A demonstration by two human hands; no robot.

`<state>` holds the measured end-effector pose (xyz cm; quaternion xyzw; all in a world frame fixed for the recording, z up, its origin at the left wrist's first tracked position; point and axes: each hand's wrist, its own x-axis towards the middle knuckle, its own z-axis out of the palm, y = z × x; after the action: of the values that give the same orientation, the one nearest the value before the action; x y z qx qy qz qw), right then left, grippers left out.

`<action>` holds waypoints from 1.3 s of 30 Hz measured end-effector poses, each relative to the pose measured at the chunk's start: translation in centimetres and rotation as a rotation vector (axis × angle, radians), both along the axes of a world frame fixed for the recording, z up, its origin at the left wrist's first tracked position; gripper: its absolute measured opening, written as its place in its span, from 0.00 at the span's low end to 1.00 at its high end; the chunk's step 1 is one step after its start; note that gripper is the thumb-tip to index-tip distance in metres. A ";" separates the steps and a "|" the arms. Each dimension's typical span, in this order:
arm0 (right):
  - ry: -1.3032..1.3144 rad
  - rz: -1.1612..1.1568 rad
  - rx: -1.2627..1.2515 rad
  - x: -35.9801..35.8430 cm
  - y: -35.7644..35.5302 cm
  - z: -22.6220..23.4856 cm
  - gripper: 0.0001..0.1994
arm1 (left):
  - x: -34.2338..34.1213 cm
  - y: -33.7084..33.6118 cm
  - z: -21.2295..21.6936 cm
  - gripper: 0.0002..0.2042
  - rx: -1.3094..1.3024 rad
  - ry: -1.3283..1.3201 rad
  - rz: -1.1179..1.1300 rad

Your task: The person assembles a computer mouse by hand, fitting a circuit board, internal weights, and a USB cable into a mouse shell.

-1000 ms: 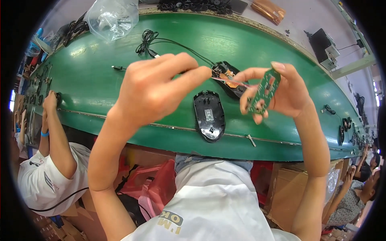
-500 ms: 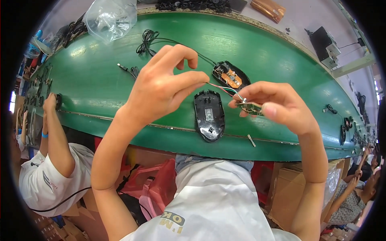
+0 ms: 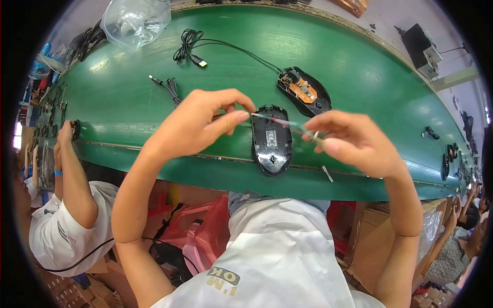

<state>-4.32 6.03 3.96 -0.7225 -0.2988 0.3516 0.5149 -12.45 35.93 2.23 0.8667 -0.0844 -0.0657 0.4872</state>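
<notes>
Between thumb and forefinger, my left hand (image 3: 208, 123) pinches the ends of several thin coloured wires (image 3: 280, 121). They stretch across to a small circuit board (image 3: 316, 137), blurred by motion, which my right hand (image 3: 354, 141) grips in its fingertips. Beneath the wires lies a black mouse shell half (image 3: 271, 154), inner side up, on the green work surface (image 3: 123, 108). Just beyond my right hand is an open mouse half (image 3: 304, 91) with an orange-brown board inside. Its black cable (image 3: 190, 43) runs left into a coil with a USB plug.
Another cable with a plug (image 3: 169, 87) lies beyond my left hand. A small pale stick-like piece (image 3: 327, 173) rests near the front edge. A clear plastic bag (image 3: 136, 23) sits at the far left. Co-workers are at both sides, one arm (image 3: 77, 174) reaching the surface.
My left hand has come down and its raised fingers have curled in. The wires are now stretched straighter over the mouse shell. My right hand and the circuit board have shifted only slightly.
</notes>
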 end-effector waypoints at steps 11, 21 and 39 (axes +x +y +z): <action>0.006 0.110 -0.155 2.6 5.0 -0.5 0.16 | -0.7 -1.2 -1.4 0.11 -0.035 0.175 0.088; -0.596 -0.016 -0.234 2.9 4.7 0.6 0.15 | -0.6 2.1 0.5 0.10 0.091 0.070 0.207; -0.987 -0.083 -0.142 0.5 3.6 -0.9 0.23 | 7.3 2.6 -2.7 0.05 0.198 -0.386 0.025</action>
<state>-3.78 9.62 3.04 -0.8473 -0.4530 -0.0333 0.2752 -5.15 38.53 -0.44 0.9078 -0.1584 0.0994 0.3754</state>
